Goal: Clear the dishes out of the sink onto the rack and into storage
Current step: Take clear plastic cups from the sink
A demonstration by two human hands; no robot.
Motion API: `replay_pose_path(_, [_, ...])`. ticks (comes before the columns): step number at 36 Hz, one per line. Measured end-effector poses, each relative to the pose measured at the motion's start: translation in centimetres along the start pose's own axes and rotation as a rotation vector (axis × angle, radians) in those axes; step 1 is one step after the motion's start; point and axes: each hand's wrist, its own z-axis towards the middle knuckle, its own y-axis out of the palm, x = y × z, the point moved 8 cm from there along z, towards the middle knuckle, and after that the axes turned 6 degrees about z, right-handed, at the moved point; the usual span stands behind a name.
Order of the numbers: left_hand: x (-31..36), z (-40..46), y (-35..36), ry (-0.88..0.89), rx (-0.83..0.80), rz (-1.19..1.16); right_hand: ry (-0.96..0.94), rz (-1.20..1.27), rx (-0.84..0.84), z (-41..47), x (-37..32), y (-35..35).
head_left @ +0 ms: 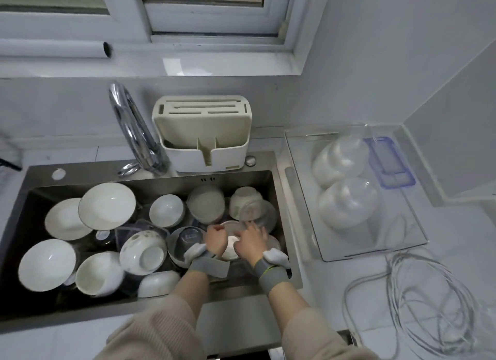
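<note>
Both hands — left hand (215,237) and right hand (251,243) — curl round a white bowl (231,248) in the sink (276,198); lift level, clear of neighbouring glass.

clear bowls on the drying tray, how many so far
2, both upside down on the tray right of the sink: one clear bowl at the back and one clear bowl nearer the front, touching each other. A blue-rimmed lid lies beside them. None looks hidden.

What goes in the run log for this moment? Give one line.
phase: picking from sink | left hand: grips dish rim | right hand: on white dish | rack: two clear bowls
</note>
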Motion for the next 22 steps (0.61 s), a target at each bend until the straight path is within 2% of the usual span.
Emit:
replay_pose_path(3, [-1.1, 0.2, 0.2, -0.001, -0.072, -0.046, -0.001, 0.000, 0.075, 0.1, 0.5, 0.2])
replay_pose_path(9, [-0.9, 0.2, 0.2, 0.022, -0.134, -0.133, -0.066, 0.257, 0.357, -0.6, -0.3, -2.4])
replay_pose_path(15, [1.4, -0.9, 0.6, 0.080, -0.210, -0.262, -0.074, 0.788, 0.707, -2.8, 0.0, -6.6])
replay_pose_path(19, [3.6, -2.2, 0.4, 0.118, -0.259, -0.353, -0.096, 1.076, 0.772, -3.6, 0.4, -8.6])
replay_pose_path(22, [5.2, -2.7, 0.3, 0.143, -0.302, -0.471, -0.137, 1.268, 0.758, -3.6, 0.7, -9.7])
